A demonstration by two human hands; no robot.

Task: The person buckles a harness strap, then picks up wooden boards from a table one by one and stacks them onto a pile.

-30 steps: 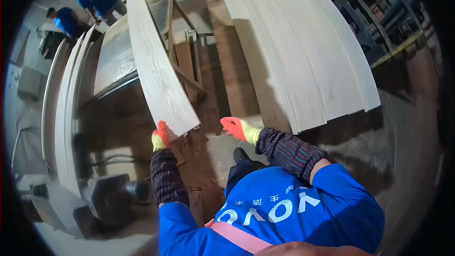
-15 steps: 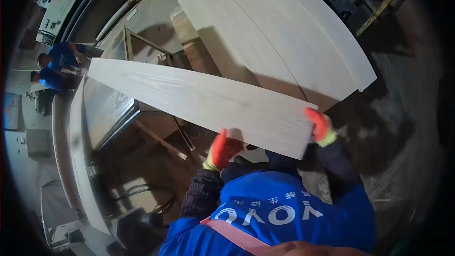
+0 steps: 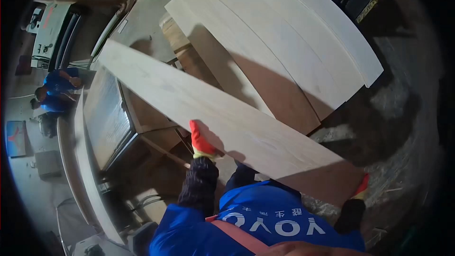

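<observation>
A long, pale wooden board (image 3: 227, 118) slants across the view from upper left to lower right, in front of my body. My left hand (image 3: 202, 141), in a red and yellow work glove, grips its near long edge around the middle, thumb lying on the upper face. At the board's lower right end, my gloved right hand (image 3: 362, 187) holds the corner; most of its fingers are hidden beneath or behind the wood. Past the board lies a stack of wide pale boards (image 3: 284, 33), its nearest edge close to the board I hold.
Two people in blue shirts (image 3: 57, 87) are at the far left. A table with a shiny top (image 3: 106, 114) stands below the board's far end. Long curved-looking panels (image 3: 87, 170) run down the left side. A control machine (image 3: 52, 33) is at upper left.
The board has swung: its far end moved up and right, its near end down and right. My left hand shifted left and up, my right hand down and right, both still holding it.
</observation>
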